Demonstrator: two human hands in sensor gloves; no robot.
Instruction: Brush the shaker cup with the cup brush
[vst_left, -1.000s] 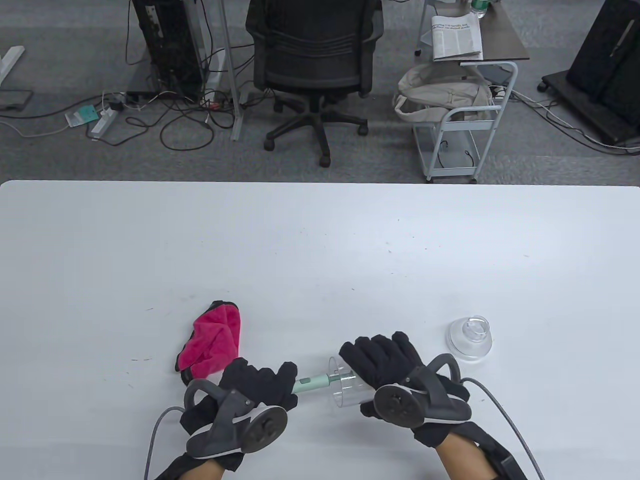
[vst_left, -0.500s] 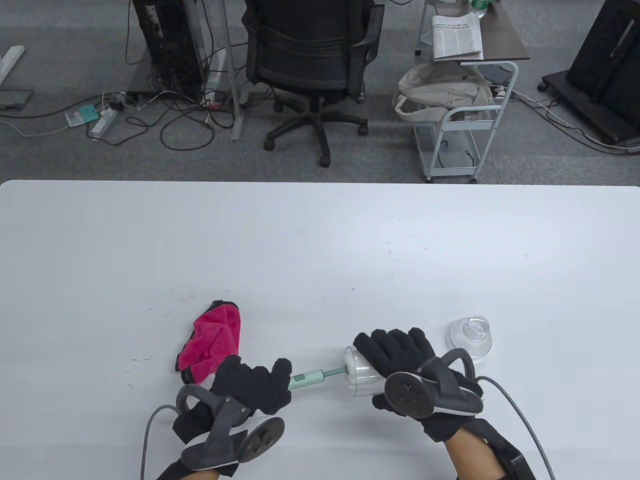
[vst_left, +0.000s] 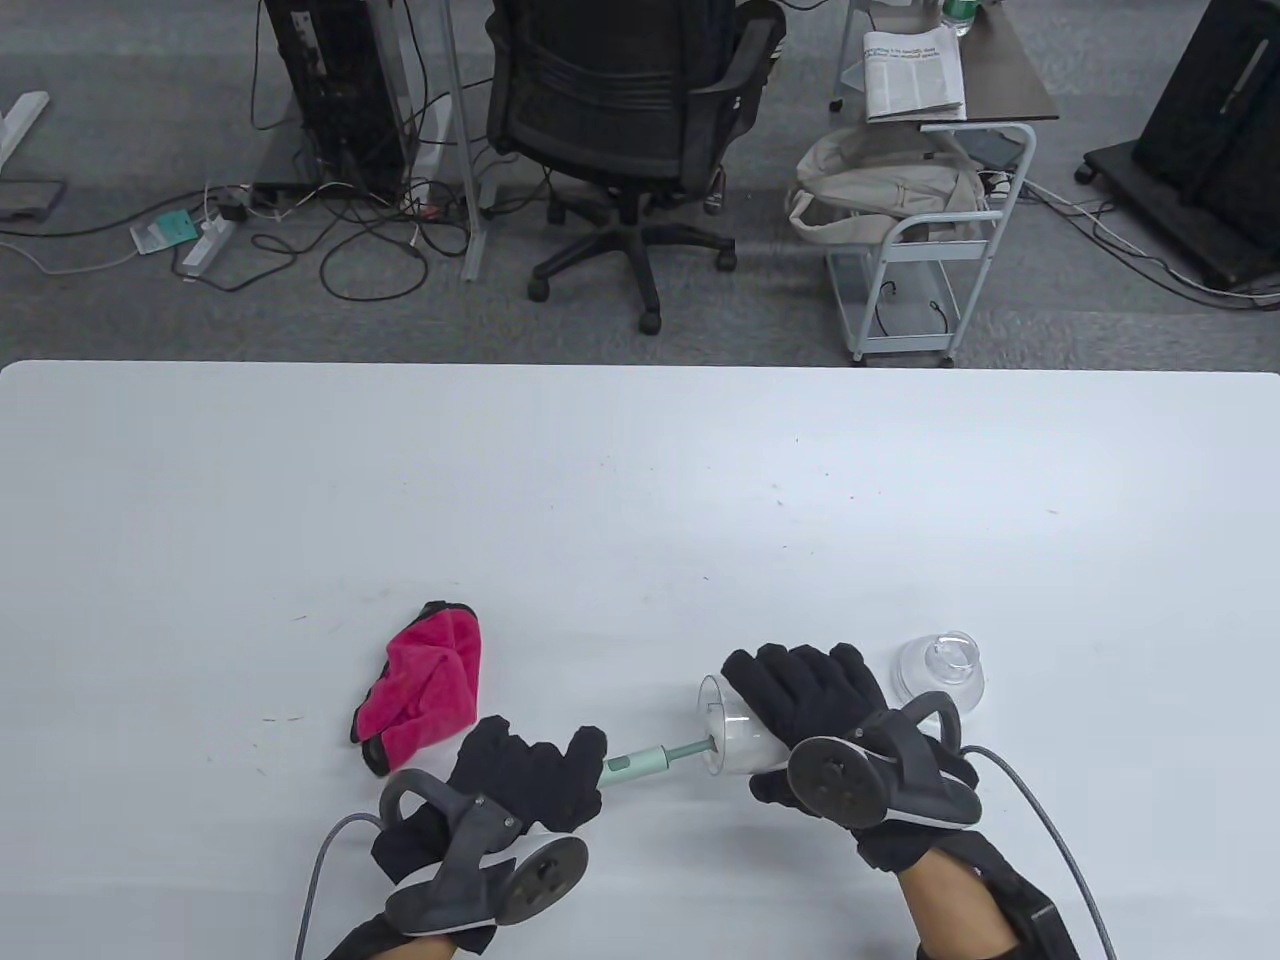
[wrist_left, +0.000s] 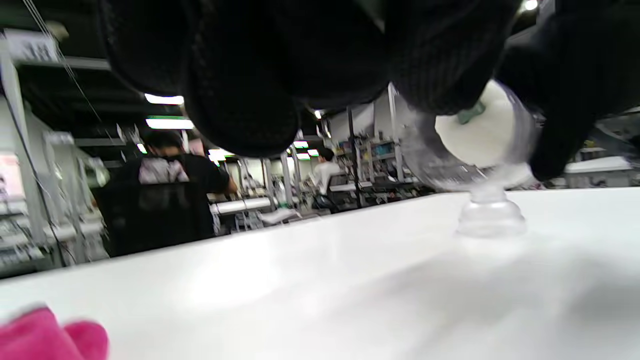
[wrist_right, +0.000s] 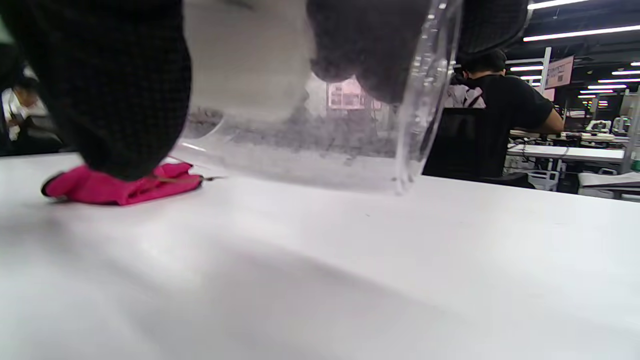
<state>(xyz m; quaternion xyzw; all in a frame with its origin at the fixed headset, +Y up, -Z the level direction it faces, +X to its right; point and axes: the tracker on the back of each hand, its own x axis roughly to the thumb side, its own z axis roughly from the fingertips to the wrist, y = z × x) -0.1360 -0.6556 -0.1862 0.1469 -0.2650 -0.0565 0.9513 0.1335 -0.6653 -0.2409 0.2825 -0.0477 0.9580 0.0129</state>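
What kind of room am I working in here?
Probably a shared office or lab: an office chair, cables and a power strip on grey carpet, and a rolling cart beyond the white table.

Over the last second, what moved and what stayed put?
The right hand carried the shaker cup rightward, so more of the cup brush stem shows. The left hand kept gripping the brush handle and shifted slightly. The pink cloth and clear lid stayed put.

Clear glossy plastic shaker cup (vst_left: 735, 745), fuzzy pink cloth (vst_left: 425, 690), smooth matt white table (vst_left: 640, 500).
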